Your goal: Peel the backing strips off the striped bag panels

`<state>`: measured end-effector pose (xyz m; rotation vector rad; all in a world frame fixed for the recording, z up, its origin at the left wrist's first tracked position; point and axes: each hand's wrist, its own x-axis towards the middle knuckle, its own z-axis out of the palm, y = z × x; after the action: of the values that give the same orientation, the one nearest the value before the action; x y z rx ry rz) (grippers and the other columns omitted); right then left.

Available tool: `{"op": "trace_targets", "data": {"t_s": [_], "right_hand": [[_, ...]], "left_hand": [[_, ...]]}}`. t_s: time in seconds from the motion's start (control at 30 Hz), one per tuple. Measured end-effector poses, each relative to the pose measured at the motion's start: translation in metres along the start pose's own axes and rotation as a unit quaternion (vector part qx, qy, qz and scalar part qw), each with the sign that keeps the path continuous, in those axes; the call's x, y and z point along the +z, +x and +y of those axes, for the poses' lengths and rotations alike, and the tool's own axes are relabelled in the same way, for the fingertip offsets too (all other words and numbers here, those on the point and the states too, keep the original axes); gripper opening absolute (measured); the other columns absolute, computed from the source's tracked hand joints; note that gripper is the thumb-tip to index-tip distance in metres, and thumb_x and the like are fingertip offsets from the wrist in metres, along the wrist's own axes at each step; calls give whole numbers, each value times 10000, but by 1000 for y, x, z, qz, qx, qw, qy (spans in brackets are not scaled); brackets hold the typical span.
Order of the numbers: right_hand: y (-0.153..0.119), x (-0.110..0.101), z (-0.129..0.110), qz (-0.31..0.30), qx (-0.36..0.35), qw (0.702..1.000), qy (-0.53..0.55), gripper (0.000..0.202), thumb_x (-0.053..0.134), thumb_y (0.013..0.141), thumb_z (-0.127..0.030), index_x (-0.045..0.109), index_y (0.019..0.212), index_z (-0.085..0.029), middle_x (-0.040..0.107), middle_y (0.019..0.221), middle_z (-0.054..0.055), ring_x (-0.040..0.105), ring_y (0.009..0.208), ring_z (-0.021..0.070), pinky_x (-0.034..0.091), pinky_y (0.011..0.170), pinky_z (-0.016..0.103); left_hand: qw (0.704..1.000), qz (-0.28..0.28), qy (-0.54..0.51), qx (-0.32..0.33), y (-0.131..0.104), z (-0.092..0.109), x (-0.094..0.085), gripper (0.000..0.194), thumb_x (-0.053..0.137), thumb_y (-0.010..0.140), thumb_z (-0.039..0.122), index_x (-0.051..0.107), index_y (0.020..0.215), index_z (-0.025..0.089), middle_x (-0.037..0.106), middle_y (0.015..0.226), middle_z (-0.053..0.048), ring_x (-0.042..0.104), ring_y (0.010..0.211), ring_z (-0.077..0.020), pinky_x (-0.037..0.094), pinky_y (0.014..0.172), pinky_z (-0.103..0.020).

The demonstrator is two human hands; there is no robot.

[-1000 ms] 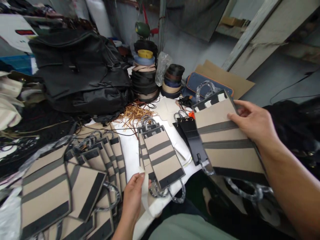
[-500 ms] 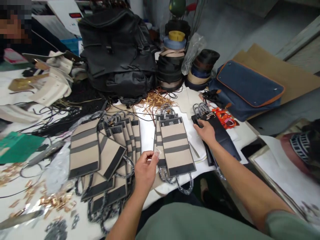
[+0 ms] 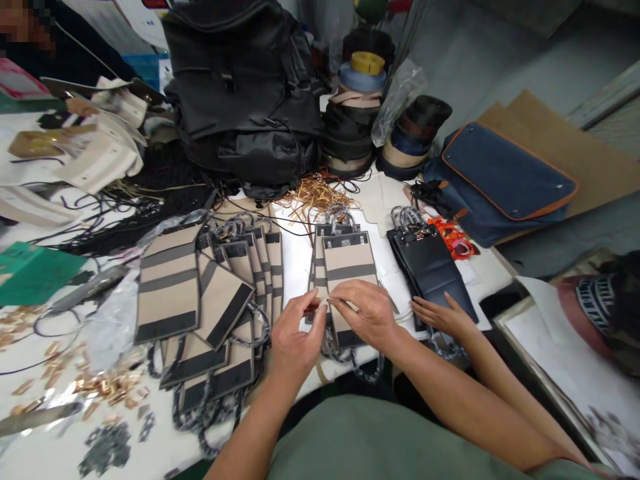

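Observation:
My left hand (image 3: 299,331) and my right hand (image 3: 365,313) meet over the striped beige and black pieces (image 3: 350,257) in the middle, thumbs and fingers pinched together. Between their fingertips is something too small to make out. The striped pieces have looped, plastic-wrapped handles. To the left lies a larger pile of the same striped pieces (image 3: 167,287). On the right, a stack of black pieces (image 3: 435,267) lies with wrapped handles at its top, and another person's hand (image 3: 445,313) rests at its lower edge.
A big black backpack (image 3: 245,93) stands behind, beside stacked rolls of strap (image 3: 357,113). A navy bag (image 3: 510,170) lies at the right. Copper-coloured pieces (image 3: 107,387) and a green block (image 3: 37,273) are on the left. A person sits at the far left back.
My right hand has left the black stack and come to my left hand. Another person's hand has appeared at the black stack. The view has shifted slightly.

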<state>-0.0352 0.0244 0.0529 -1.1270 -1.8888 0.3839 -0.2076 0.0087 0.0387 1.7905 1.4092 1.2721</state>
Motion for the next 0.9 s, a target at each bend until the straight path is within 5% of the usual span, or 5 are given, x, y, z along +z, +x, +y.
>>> {"op": "trace_targets", "data": {"t_s": [0.2, 0.43, 0.7, 0.9], "right_hand": [[-1, -2, -5, 43, -46, 998, -28, 193, 683, 827, -114, 707, 961, -251, 697, 1001, 58, 650, 910, 178, 537, 794, 331], [-4, 2, -13, 46, -53, 997, -31, 260, 695, 797, -62, 718, 974, -252, 661, 825, 28, 588, 746, 142, 488, 689, 288], [2, 0, -25, 32, -87, 995, -27, 210, 671, 820, -66, 720, 934, -236, 667, 797, 30, 583, 741, 135, 485, 681, 274], [1, -5, -23, 17, -111, 993, -25, 185, 660, 832, -74, 709, 922, -228, 678, 816, 32, 601, 751, 135, 497, 690, 275]], "left_hand": [[989, -80, -87, -86, 5, 14, -13, 187, 637, 868, 243, 733, 1026, 219, 705, 998, -52, 670, 873, -153, 564, 742, -237], [932, -118, -213, -270, 3, 26, -25, 289, 657, 848, 393, 742, 1027, 183, 755, 918, -53, 694, 724, -165, 575, 699, -264], [932, -159, -146, -290, 11, 28, -41, 295, 655, 825, 427, 773, 920, 173, 756, 825, -44, 685, 672, -181, 558, 645, -269], [895, -159, -218, -356, 13, 35, -38, 261, 692, 780, 400, 739, 839, 150, 720, 727, -28, 660, 634, -152, 536, 629, -238]]}}
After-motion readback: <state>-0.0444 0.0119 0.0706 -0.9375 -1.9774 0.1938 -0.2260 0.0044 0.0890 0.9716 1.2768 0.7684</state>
